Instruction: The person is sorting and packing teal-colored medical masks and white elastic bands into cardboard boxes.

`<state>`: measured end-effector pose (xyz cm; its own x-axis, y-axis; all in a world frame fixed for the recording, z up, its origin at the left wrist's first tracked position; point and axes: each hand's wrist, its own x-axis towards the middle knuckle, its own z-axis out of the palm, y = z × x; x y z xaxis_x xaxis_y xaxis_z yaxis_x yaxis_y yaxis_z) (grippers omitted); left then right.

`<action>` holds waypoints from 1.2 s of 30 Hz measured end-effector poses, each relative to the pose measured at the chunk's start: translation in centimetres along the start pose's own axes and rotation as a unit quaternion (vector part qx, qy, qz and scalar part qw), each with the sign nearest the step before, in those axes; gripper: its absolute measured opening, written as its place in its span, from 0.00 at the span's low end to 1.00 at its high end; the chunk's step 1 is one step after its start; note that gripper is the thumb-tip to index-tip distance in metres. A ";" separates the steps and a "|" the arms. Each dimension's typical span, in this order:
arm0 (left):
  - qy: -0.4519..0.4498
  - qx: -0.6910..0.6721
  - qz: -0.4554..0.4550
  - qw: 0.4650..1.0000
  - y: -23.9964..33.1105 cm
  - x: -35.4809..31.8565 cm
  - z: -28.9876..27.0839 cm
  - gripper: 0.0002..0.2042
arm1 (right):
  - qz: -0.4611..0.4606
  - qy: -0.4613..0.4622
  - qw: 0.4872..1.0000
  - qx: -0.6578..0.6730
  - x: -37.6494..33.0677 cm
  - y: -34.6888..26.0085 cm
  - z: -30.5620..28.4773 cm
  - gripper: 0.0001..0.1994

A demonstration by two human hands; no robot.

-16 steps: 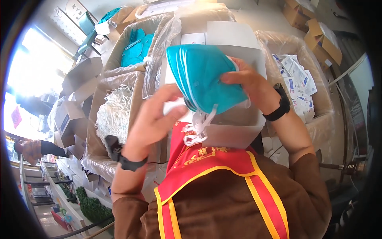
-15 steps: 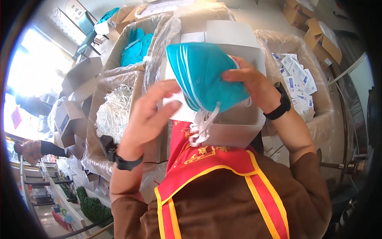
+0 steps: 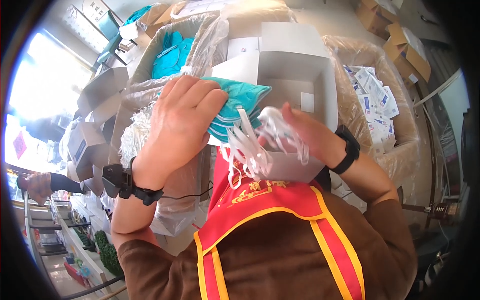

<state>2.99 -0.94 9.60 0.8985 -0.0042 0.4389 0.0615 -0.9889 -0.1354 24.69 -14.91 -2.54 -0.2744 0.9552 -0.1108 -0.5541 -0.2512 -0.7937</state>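
Note:
My left hand (image 3: 185,112) is closed over a stack of teal face masks (image 3: 245,95), its knuckles up and the layered edges facing right. White elastic straps (image 3: 250,150) dangle in loops from the stack. Beside them my right hand (image 3: 305,135) has its thumb raised, while its other fingers are blurred and partly hidden among the straps. Whether those fingers grip the straps cannot be made out. Just beyond the right hand stands an open white box (image 3: 295,75), with a small pale slip on its inside.
At the far left, a plastic-lined carton (image 3: 145,82) holds more teal masks; a nearer one contains a heap of white straps (image 3: 135,132). On the right, another lined carton (image 3: 405,125) holds printed white packets (image 3: 375,100). Another person's hand (image 3: 37,187) shows at the left edge.
The mask stack has passed from my right hand to my left and turned so its straps hang rightward. My right hand has moved down to the straps.

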 end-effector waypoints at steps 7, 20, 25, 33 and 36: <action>-0.029 0.006 -0.062 0.998 0.2 -0.8 0.3 0.15 | 0.099 -0.012 0.949 -0.300 -1.0 -3.1 6.1 0.15; -0.118 -0.476 -0.039 0.871 5.6 -3.7 4.8 0.14 | -0.204 -0.267 0.854 -0.396 -1.5 -5.5 11.2 0.03; -0.133 -0.311 0.066 0.939 5.5 -5.0 -1.7 0.09 | -0.077 -0.329 0.868 -0.363 -5.7 -6.2 10.3 0.04; -0.146 -0.291 0.026 0.945 4.0 -7.4 -5.2 0.10 | -0.010 -0.264 0.911 -0.317 -9.5 -9.0 9.2 0.08; -0.165 -0.310 0.008 0.936 3.3 -6.4 -5.9 0.09 | -0.002 -0.286 0.887 -0.363 -9.8 -10.1 9.0 0.08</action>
<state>-5.14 -5.00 11.57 0.9887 -0.0749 0.1295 -0.1256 -0.8859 0.4466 25.86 -23.11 11.91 -0.7427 0.6677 0.0505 0.0386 0.1179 -0.9923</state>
